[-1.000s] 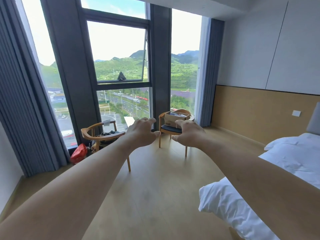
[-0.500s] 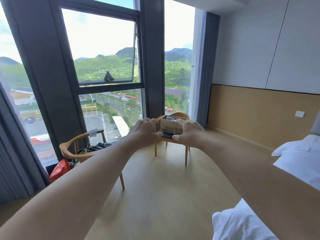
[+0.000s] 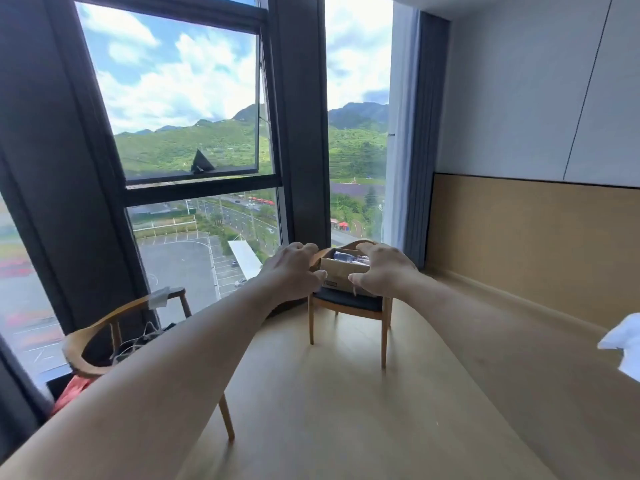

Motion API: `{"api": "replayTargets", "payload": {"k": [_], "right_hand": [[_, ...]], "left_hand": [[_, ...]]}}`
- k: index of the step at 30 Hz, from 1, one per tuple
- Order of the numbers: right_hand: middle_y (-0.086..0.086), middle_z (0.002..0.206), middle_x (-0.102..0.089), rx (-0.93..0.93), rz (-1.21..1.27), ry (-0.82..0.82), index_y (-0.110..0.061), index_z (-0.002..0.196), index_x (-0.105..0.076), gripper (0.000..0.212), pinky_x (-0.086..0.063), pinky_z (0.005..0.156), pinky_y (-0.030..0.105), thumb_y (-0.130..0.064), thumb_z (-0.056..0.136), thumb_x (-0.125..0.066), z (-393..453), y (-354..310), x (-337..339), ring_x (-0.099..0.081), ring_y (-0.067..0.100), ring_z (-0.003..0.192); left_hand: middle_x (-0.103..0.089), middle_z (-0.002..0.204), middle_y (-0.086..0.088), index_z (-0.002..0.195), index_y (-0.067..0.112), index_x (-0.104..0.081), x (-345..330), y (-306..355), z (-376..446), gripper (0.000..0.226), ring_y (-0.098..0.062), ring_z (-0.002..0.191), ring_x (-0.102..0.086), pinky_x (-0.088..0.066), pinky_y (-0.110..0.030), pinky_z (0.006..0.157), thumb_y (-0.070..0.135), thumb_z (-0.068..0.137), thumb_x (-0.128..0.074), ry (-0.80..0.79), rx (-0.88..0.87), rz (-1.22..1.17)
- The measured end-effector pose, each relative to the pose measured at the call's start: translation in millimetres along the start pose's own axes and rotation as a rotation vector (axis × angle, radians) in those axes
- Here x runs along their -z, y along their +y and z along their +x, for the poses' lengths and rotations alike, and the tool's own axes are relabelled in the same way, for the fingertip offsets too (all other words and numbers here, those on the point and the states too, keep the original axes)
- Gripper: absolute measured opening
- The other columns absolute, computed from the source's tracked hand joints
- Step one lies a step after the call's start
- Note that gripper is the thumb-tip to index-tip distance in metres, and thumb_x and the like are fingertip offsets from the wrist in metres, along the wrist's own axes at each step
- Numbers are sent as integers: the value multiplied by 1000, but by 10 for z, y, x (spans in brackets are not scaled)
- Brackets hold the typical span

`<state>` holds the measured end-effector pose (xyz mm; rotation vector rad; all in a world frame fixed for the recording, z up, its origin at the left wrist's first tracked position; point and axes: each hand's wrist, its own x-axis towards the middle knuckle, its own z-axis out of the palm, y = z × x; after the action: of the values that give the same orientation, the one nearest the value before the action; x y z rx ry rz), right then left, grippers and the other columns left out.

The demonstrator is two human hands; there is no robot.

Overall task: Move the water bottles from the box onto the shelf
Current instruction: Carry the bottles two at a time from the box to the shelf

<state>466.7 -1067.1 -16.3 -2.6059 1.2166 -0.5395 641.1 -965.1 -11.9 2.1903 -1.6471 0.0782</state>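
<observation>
A brown cardboard box (image 3: 341,271) stands on the dark seat of a wooden chair (image 3: 349,304) by the window. Inside its open top lie clear water bottles (image 3: 348,257), only partly visible. Both my arms stretch forward at chest height. My left hand (image 3: 294,270) and my right hand (image 3: 384,270) hover in the air, fingers loosely curled and spread, holding nothing. They frame the box in the view, but the box is farther away and they do not touch it. No shelf is in view.
A second wooden chair (image 3: 114,327) at the left holds cables, with a red bag (image 3: 71,391) below it. Tall windows and dark curtains fill the far wall. A white bed corner (image 3: 623,344) shows at the right edge. Wooden floor (image 3: 329,410) lies between me and the box.
The view has moved closer to the chair with the box and turned slightly right. The bed has slid almost out of view. My hands keep the same raised pose.
</observation>
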Motion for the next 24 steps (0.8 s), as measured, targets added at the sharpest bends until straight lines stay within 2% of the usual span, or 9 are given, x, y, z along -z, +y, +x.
{"api": "replayTargets", "payload": {"k": [3,7,13,18,24], "right_hand": [[5,140,-57,11,-11,4,-26,147,-44,71,-52,97,48,-47,83,-66,716,195,78,-54,29,124],[5,150,-51,6,8,-11,-28,154,-37,81,-48,103,48,-48,80,-65,1536,396,52,-48,30,134],[7,140,-55,-24,-2,-53,-28,150,-41,70,-51,99,48,-48,87,-64,2591,641,-332,-52,31,127],[4,141,-56,-68,-16,-38,-27,145,-46,66,-50,100,46,-49,86,-67,3495,837,-712,-53,29,126],[5,155,-45,-155,-9,-43,-41,156,-29,77,-45,105,44,-44,90,-68,4784,883,-1088,-43,30,139]], "left_hand": [[-47,153,-7,153,23,-43,-55,-52,763,63,-28,139,-44,-41,-41,101,43,97,-62,26,16,-13],[-46,155,-6,155,23,-41,-195,-148,1610,65,-28,141,-43,-42,-42,104,46,97,-61,37,7,-19],[-49,152,-7,154,22,-42,-595,-470,2736,66,-28,137,-45,-43,-42,103,45,95,-63,2,11,-49],[-45,155,-6,155,24,-40,-1015,-918,3706,66,-28,142,-40,-40,-46,111,45,96,-61,-45,-11,-68],[-44,157,-6,155,26,-39,-1348,-1562,5063,66,-28,143,-39,-41,-47,109,46,97,-62,-60,-51,-87]]}}
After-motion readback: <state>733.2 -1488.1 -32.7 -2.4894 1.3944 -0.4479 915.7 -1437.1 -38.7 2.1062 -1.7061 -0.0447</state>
